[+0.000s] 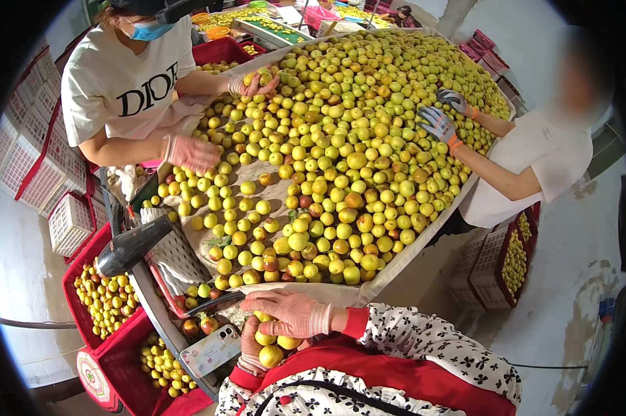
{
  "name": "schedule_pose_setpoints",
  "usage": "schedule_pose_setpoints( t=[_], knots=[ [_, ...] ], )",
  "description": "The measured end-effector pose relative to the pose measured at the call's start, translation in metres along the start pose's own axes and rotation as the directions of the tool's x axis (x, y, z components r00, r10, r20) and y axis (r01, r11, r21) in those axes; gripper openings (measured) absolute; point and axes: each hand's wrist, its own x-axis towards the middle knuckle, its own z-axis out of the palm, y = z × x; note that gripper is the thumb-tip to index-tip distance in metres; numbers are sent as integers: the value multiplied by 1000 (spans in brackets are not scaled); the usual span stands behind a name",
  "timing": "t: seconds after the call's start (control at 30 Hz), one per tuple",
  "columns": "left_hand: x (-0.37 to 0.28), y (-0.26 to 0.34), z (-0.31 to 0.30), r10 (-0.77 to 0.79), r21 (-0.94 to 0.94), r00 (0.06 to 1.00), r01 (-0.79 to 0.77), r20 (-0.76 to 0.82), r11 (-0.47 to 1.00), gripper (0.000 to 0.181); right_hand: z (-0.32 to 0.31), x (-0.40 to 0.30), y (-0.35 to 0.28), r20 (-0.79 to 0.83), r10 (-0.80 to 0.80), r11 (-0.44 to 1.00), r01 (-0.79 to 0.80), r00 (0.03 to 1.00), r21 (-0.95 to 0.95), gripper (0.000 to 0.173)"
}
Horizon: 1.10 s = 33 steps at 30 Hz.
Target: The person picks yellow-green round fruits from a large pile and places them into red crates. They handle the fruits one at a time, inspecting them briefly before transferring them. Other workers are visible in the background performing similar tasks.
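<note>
Close to my body, several yellow-green jujube fruits (pixel 270 355) are cupped between my two hands. My left hand (pixel 251 346), in a pinkish knitted glove, supports them from the left and below. My right hand (pixel 292 313), gloved alike, lies over the top of them, its fingers pointing left. Beyond my hands, a cloth-lined table (pixel 279 177) carries a large heap of green, yellow and reddish-brown jujubes (pixel 354 158). A phone in a floral case (pixel 211 351) lies just left of my left hand, beside some reddish fruits (pixel 198 325).
A black hair dryer (pixel 136 244) rests by a white perforated basket (pixel 175 255) at the table's left edge. Red-lined crates of fruit (pixel 105 299) stand below. A masked co-worker (pixel 131 88) sorts at upper left; another person (pixel 526 151) reaches in from the right.
</note>
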Motion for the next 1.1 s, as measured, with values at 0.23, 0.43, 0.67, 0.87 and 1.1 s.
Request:
schedule_pose_setpoints(
  t=[0.23, 0.43, 0.67, 0.87, 1.1],
  knots=[
    [-1, -3, 8, 86, -117, 969, -60, 231, 991, 60, -83, -24, 44, -483, 231, 814, -439, 845, -379, 32],
    [-5, -3, 13, 114, -158, 974, -83, 197, 984, 53, -131, -91, 122, -572, 575, 218, -783, 585, -583, 24],
    [-23, -4, 19, 175, -225, 960, -125, 219, 966, 52, -142, -59, 133, -443, 728, 138, -745, 523, -653, 41],
    [-35, -6, 11, 267, -265, 943, -210, 199, 941, 52, -148, -58, 125, -422, 781, 109, -765, 461, -634, 58],
    [-39, -11, 5, 313, -319, 938, -255, 146, 913, 56, -132, -20, 55, -389, 574, 511, -687, 720, -517, 36]
  ],
)
